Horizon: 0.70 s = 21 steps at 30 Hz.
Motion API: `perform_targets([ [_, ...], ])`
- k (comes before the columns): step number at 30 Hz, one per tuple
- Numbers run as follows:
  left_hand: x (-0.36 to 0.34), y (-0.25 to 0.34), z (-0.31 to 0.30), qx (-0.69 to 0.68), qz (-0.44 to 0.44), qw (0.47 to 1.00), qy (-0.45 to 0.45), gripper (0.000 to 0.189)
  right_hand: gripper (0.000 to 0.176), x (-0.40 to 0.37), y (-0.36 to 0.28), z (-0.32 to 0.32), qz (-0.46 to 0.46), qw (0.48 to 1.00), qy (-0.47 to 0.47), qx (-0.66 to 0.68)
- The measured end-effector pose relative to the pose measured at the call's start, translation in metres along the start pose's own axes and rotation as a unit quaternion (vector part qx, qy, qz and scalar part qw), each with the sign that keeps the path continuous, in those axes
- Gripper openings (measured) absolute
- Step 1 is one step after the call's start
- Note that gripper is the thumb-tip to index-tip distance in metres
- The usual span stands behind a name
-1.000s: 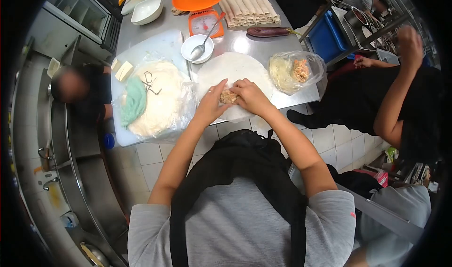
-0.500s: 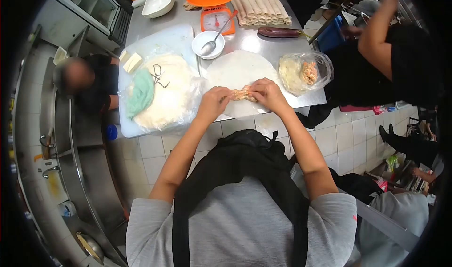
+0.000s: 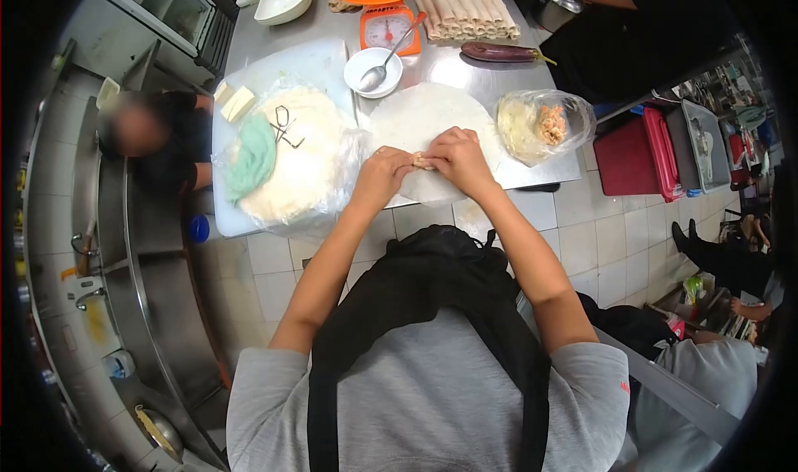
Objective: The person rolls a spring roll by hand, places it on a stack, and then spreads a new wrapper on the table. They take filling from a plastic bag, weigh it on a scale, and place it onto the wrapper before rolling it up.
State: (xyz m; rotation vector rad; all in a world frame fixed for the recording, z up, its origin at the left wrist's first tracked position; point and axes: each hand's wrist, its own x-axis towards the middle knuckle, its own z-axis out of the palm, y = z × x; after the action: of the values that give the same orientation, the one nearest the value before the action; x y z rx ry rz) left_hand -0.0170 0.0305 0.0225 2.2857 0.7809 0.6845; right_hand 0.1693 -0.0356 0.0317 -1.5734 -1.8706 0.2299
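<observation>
Closer together than before, our left hand (image 3: 384,175) and right hand (image 3: 459,161) had drawn in around the filling (image 3: 422,161), each pinching it narrowly between the fingers. We had it over the near part of the round white sheet (image 3: 432,114), whose far edge lay near the white bowl (image 3: 361,63).

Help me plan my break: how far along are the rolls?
Looks done: the stacked rolls. In hand: the left hand and right hand pinch filling over a round wrapper, which lies flat, unrolled. To do: rolling that wrapper, and probably others, since the plastic bag holds a clump of orange mix.
</observation>
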Motion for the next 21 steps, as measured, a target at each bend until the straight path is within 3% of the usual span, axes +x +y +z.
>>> perform_targets([
  [3, 0.000, -0.002, -0.003, 0.014, 0.029, 0.999, 0.019, 0.020, 0.015, 0.004, -0.011, 0.010, 0.010, 0.996, -0.050, -0.076],
  [5, 0.000, -0.002, -0.008, -0.046, -0.071, 0.996, -0.020, 0.033, 0.019, 0.005, -0.009, 0.001, 0.024, 0.996, -0.069, -0.051],
  [7, 0.004, 0.011, -0.009, -0.016, -0.040, 0.999, 0.015, 0.040, 0.022, 0.004, -0.005, -0.008, 0.037, 0.995, -0.093, -0.025],
  [9, 0.005, 0.016, 0.000, 0.011, -0.017, 0.998, 0.053, 0.047, 0.028, 0.000, 0.003, -0.016, 0.019, 0.995, 0.009, 0.097],
  [12, 0.012, 0.002, 0.019, 0.005, 0.016, 1.000, 0.026, 0.057, 0.042, -0.015, 0.014, -0.015, 0.020, 0.998, -0.039, 0.039],
  [13, 0.014, -0.003, 0.022, -0.002, -0.014, 1.000, 0.006, 0.061, 0.046, -0.018, 0.020, -0.014, 0.004, 0.998, -0.047, 0.039],
  [15, 0.016, -0.001, 0.023, -0.010, -0.044, 0.999, -0.015, 0.064, 0.044, -0.020, 0.031, -0.010, 0.019, 0.997, -0.049, 0.051],
  [21, 0.030, 0.010, 0.035, 0.094, 0.029, 0.995, -0.022, 0.066, 0.033, -0.020, 0.028, -0.019, 0.057, 0.989, -0.029, 0.130],
])
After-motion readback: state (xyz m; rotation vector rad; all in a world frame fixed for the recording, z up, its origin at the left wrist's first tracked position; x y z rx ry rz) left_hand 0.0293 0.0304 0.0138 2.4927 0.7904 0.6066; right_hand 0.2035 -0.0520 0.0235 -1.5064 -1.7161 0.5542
